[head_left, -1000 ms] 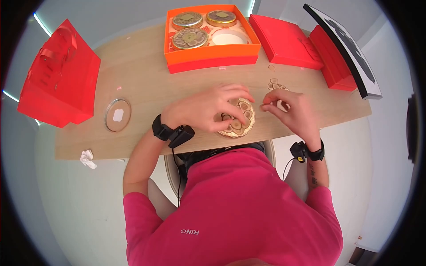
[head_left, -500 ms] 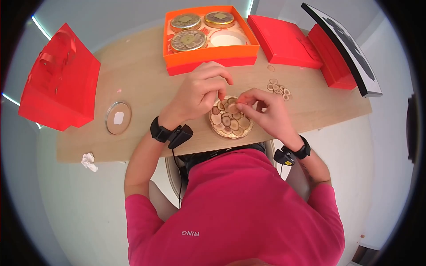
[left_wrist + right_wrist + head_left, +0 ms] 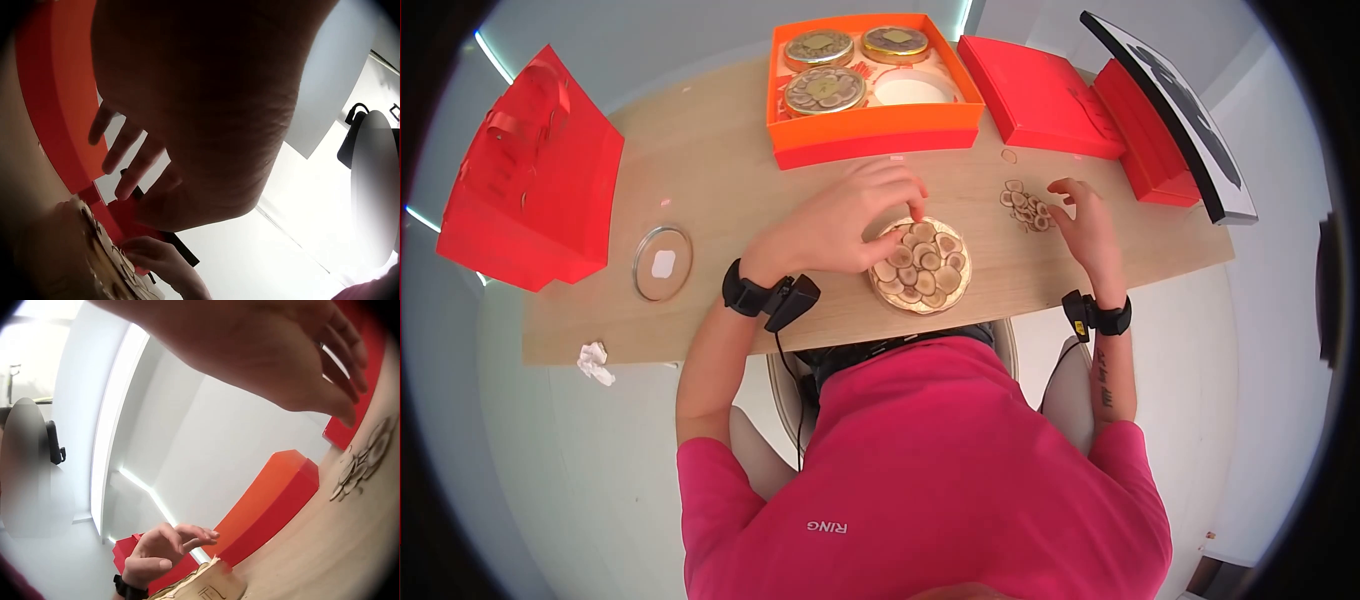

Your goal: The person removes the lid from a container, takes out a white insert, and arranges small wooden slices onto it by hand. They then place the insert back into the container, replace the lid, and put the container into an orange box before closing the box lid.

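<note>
A round tin on the table near the person is topped with overlapping thin, pale, brown-edged slices. Over its left rim hovers the left hand, its fingers loosely bent and its thumb extended above the slices. In the right wrist view, the left hand shows no slice in its fingers. The right hand hangs at the right side of a small pile of loose slices. Its fingers and thumb are apart, with nothing seen between them; the right wrist view shows the pile just below the fingertips.
An orange-red box at the back holds three round tins and one vacant round recess. Red boxes and a dark-edged panel stand back right. At left are a red gift bag, a clear round lid and crumpled tissue.
The right hand went from the loose slices to the tin with a slice, then came back to the pile without it. The left hand drew back from the slices to the tin's left rim.
</note>
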Available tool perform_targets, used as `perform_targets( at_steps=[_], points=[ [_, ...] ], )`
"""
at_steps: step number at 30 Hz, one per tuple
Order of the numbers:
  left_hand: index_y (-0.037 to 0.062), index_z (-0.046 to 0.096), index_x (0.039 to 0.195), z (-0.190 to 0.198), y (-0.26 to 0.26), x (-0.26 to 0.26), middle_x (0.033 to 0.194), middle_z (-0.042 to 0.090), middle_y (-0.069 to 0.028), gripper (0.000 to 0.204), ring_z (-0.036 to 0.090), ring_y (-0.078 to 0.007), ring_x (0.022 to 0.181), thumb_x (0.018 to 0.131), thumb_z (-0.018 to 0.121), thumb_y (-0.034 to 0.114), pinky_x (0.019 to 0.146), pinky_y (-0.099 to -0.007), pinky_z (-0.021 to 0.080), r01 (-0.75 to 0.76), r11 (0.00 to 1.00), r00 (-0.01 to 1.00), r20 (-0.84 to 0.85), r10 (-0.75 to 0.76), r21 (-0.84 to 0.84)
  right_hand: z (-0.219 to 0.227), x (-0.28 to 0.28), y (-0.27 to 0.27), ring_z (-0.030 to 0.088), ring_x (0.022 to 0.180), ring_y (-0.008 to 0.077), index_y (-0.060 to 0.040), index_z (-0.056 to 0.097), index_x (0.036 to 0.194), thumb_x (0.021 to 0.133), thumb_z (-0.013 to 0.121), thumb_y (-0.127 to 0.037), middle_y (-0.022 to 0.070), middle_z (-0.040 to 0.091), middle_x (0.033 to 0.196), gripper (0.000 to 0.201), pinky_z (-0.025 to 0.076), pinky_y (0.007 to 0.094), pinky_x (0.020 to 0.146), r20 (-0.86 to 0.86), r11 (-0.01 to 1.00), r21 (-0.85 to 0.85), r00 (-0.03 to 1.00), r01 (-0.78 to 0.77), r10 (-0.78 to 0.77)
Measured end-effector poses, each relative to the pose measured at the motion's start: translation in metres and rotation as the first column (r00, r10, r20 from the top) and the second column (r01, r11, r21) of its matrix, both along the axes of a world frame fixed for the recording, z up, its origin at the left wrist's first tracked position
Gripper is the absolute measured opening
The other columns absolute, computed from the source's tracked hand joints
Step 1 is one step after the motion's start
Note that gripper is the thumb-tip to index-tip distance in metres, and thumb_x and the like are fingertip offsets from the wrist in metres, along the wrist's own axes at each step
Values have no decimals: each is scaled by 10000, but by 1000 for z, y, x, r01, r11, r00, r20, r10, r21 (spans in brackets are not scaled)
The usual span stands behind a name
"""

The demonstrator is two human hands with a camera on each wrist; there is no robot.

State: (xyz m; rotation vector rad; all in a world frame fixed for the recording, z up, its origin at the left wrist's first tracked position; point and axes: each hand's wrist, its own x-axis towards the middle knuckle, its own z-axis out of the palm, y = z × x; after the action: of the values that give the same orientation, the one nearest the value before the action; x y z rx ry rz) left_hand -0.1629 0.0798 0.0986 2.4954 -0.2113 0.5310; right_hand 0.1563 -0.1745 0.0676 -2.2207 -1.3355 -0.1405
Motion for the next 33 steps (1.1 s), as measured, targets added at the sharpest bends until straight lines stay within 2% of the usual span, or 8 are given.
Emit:
perform_targets(
  at_steps=[3,8,14,20,23,26,29,33],
  points=[
    [57,614,1083,9,-1,-5,1420,676,-124,185,609,-360,1430,964,756,48,1211,-480,492,-126,979,973,-210,91,-162,6,-10,-1,760,1099,395,-20,782,1278,996,813,-185,207,787,1255,328,597,481,959,-9,994,-84,998,66,-67],
    [64,576,960,4,6,-8,1305,670,-97,248,635,-331,1283,973,813,134,1114,-456,507,-117,990,973,-209,98,-82,16,-35,14,761,1084,415,-32,783,1284,992,819,-199,214,778,1190,338,597,489,951,-88,980,-195,995,39,-57],
    [79,600,912,5,4,-10,1229,651,-75,303,631,-312,1201,976,858,222,1073,-458,502,-100,994,957,-279,86,-36,7,-30,18,767,1015,389,-25,791,1224,958,830,-149,206,776,1129,296,599,483,925,-127,989,-133,991,-59,42],
    [84,629,927,2,3,-8,1231,651,-67,293,631,-310,1206,980,864,251,1083,-465,494,-87,996,967,-244,80,-20,8,-29,19,776,904,282,27,789,1158,937,818,-17,166,777,972,228,610,400,807,-268,996,43,959,-84,92],
    [76,665,926,6,0,-7,1234,675,-87,276,638,-342,1253,981,855,268,1110,-484,500,-112,992,962,-255,96,-50,16,-36,17,769,843,226,45,786,1154,960,837,-17,140,792,925,210,607,366,769,-236,993,89,967,-76,95],
    [74,679,932,8,0,-7,1241,687,-99,284,642,-357,1276,979,859,289,1123,-492,505,-120,992,959,-264,103,-49,41,-61,18,765,807,198,12,812,1147,1001,868,-133,114,824,940,213,604,354,759,-390,995,64,915,-83,101],
    [77,674,943,7,0,-6,1242,685,-101,300,642,-353,1275,974,869,302,1124,-492,506,-107,993,961,-262,91,-46,50,-81,19,734,784,113,-8,829,1140,1042,866,-191,66,840,967,211,586,292,752,-337,989,41,930,-144,150],
    [78,666,940,4,-1,-4,1239,681,-106,310,641,-348,1280,969,878,303,1137,-493,502,-95,994,958,-276,80,-43,52,-107,26,690,778,84,-35,847,1133,1051,860,-224,35,851,983,206,538,277,716,-356,972,83,905,-220,235]
  ],
)
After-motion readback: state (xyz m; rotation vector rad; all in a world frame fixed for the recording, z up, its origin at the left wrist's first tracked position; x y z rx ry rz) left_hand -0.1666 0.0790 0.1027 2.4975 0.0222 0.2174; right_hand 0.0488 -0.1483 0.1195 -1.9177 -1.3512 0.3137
